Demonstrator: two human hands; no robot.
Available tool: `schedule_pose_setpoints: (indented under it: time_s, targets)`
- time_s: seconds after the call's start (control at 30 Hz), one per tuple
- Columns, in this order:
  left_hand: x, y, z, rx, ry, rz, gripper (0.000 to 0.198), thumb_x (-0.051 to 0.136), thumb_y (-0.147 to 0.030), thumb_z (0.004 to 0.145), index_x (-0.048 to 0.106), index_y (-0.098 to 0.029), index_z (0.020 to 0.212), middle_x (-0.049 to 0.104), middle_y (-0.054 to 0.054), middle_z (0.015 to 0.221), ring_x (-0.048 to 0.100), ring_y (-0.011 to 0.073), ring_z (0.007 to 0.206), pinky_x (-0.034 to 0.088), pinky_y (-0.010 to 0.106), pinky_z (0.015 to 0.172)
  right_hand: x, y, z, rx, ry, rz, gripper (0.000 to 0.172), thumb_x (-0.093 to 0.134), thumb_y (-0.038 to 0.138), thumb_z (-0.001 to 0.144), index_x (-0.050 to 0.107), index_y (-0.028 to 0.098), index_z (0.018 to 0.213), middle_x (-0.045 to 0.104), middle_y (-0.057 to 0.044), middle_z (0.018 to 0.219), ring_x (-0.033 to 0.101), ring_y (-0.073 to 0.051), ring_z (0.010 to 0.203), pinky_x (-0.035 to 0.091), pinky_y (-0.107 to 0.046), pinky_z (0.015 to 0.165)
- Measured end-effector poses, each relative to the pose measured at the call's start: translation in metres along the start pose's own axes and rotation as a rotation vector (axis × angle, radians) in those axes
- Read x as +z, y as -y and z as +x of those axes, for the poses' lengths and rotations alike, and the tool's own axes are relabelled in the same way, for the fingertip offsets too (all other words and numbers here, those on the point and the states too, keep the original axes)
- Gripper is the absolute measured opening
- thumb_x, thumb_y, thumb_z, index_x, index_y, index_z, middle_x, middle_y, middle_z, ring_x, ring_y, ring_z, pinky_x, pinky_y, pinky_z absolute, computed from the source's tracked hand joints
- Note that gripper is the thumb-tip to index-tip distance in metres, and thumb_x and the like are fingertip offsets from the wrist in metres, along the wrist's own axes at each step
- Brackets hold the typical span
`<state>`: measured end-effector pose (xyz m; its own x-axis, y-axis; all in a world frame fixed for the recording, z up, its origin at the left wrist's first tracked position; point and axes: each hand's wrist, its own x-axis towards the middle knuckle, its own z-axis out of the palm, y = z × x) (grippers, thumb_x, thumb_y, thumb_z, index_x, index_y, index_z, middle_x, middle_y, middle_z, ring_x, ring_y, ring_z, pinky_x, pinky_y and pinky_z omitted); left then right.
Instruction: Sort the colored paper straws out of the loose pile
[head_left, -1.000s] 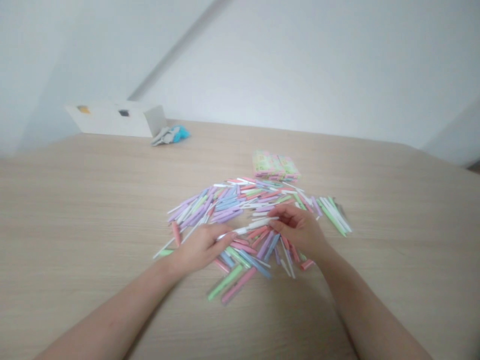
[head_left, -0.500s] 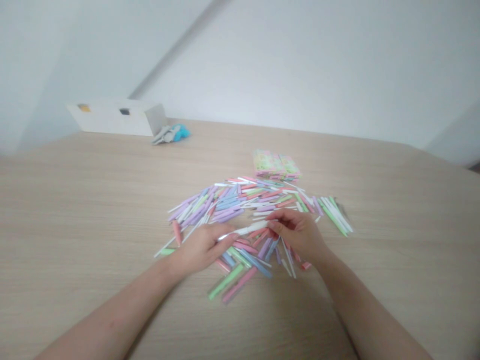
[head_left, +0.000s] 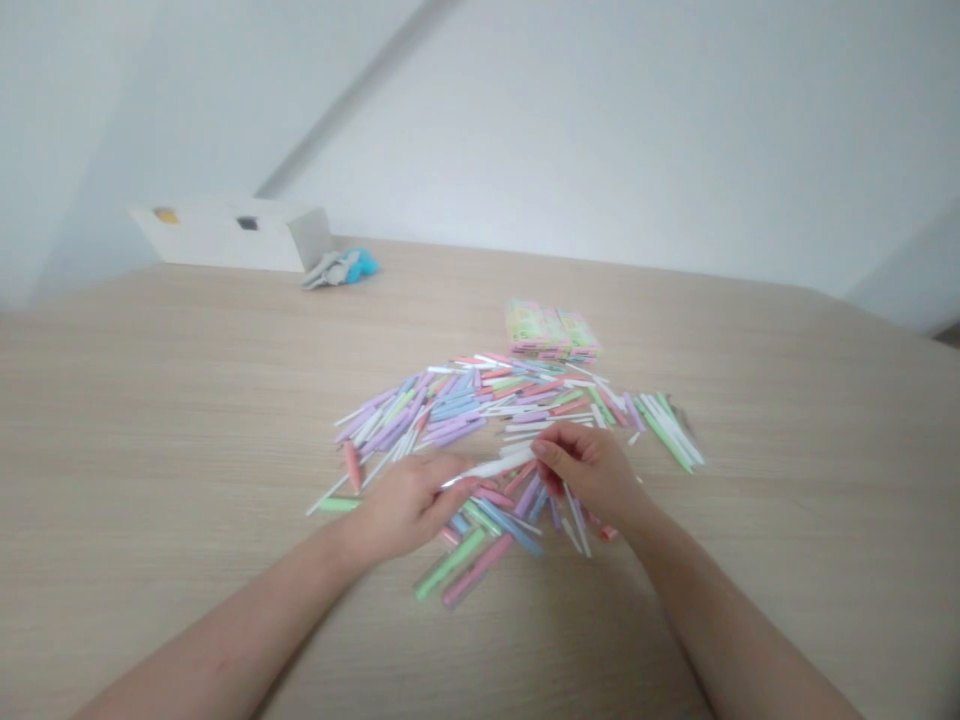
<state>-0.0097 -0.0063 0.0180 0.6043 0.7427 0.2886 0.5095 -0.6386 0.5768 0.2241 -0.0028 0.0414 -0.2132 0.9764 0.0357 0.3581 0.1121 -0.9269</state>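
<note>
White plastic is what both hands close on: a white pen [head_left: 491, 467] spans the gap between them. I read the right hand [head_left: 592, 472] as pinching its 2 o'clock end between thumb and forefinger. The left hand [head_left: 409, 505] has its fingers curled shut about the 8 o'clock end, though blur hides how the tips sit. The pen's long axis runs from 8 to 2 o'clock, over the heap of pastel pens [head_left: 450, 410] that spreads toward 12 o'clock. Neither hand is nearer; each has an end. Past the heap at 12 o'clock a stack of green and pink packets [head_left: 551, 332] sits on the wooden table [head_left: 187, 400]. Well apart at 10 o'clock stands a white box [head_left: 225, 235], a blue and grey cloth [head_left: 341, 268] just beside it.
</note>
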Motion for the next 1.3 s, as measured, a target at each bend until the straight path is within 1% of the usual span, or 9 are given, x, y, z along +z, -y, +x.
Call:
schedule_pose_setpoints:
  time_s: [0.27,0.5,0.63,0.7,0.8,0.9,1.0,1.1,1.3]
  targets:
    - [0.002,0.002,-0.001,0.082,-0.032,0.172,0.027,0.038,-0.030,0.095,0.060,-0.016,0.098,0.063,0.004,0.075,0.057,0.0141,0.067,0.039,0.023,0.059,0.001,-0.002,0.001,0.013,-0.004,-0.115,0.044,0.049,0.049,0.085,0.050,0.018,0.054,0.044,0.005,0.039,0.038,-0.006,0.035,0.028,-0.018,0.037]
    - [-0.001,0.001,0.001,0.048,-0.006,0.102,0.028,0.036,-0.030,0.095,0.060,-0.017,0.101,0.064,0.003,0.075,0.059,0.0137,0.069,0.040,0.022,0.061,-0.001,0.002,0.002,0.048,0.029,-0.112,0.046,0.047,0.048,0.085,0.049,0.018,0.051,0.044,0.005,0.037,0.036,-0.006,0.031,0.027,-0.019,0.034]
    - [-0.001,0.000,0.002,0.002,0.008,0.018,0.029,0.036,-0.031,0.095,0.062,-0.018,0.098,0.065,0.002,0.077,0.060,0.0137,0.071,0.041,0.021,0.063,0.000,-0.002,0.003,0.055,0.068,0.069,0.030,0.055,0.045,0.082,0.062,0.017,0.075,0.048,0.006,0.043,0.043,-0.007,0.036,0.032,-0.018,0.037]
    - [-0.001,0.001,0.002,-0.024,-0.004,-0.013,0.028,0.037,-0.031,0.095,0.062,-0.018,0.098,0.065,0.002,0.077,0.059,0.0131,0.069,0.041,0.021,0.061,-0.001,-0.005,0.004,0.049,0.087,0.231,0.028,0.058,0.045,0.081,0.061,0.018,0.090,0.054,0.005,0.051,0.049,-0.008,0.041,0.038,-0.018,0.041]
    - [-0.001,0.003,0.001,-0.044,-0.018,-0.058,0.027,0.038,-0.030,0.095,0.063,-0.018,0.099,0.065,0.001,0.076,0.058,0.0123,0.067,0.041,0.020,0.060,-0.003,-0.009,0.005,0.023,0.124,0.368,0.028,0.063,0.040,0.078,0.056,0.019,0.095,0.064,0.001,0.064,0.060,-0.010,0.053,0.046,-0.020,0.049]
    - [-0.001,0.005,0.001,-0.040,-0.021,-0.081,0.029,0.038,-0.030,0.095,0.063,-0.018,0.099,0.065,0.001,0.075,0.058,0.0122,0.066,0.041,0.020,0.060,-0.006,-0.008,0.005,0.008,0.106,0.297,0.027,0.068,0.036,0.074,0.056,0.019,0.092,0.068,-0.001,0.070,0.064,-0.013,0.061,0.049,-0.022,0.053]
    - [-0.001,0.004,0.001,-0.032,-0.020,-0.043,0.028,0.038,-0.031,0.094,0.063,-0.018,0.100,0.065,0.001,0.074,0.058,0.0126,0.066,0.041,0.020,0.060,-0.006,-0.005,0.005,0.016,0.063,0.203,0.024,0.065,0.038,0.075,0.058,0.017,0.085,0.068,-0.002,0.066,0.064,-0.013,0.058,0.047,-0.021,0.050]
    - [-0.001,0.003,0.001,-0.008,-0.017,0.014,0.028,0.038,-0.031,0.095,0.062,-0.018,0.101,0.065,0.002,0.076,0.058,0.0132,0.067,0.040,0.021,0.061,-0.005,-0.002,0.003,0.006,0.057,0.122,0.025,0.060,0.040,0.079,0.060,0.016,0.075,0.066,-0.001,0.060,0.058,-0.010,0.049,0.043,-0.019,0.045]
    - [-0.001,0.002,0.001,0.025,-0.009,0.028,0.029,0.038,-0.030,0.095,0.063,-0.020,0.104,0.065,0.002,0.075,0.058,0.0134,0.067,0.041,0.022,0.064,-0.003,0.001,0.001,-0.003,0.031,-0.057,0.044,0.049,0.046,0.086,0.053,0.017,0.053,0.051,0.003,0.043,0.043,-0.006,0.037,0.034,-0.017,0.037]
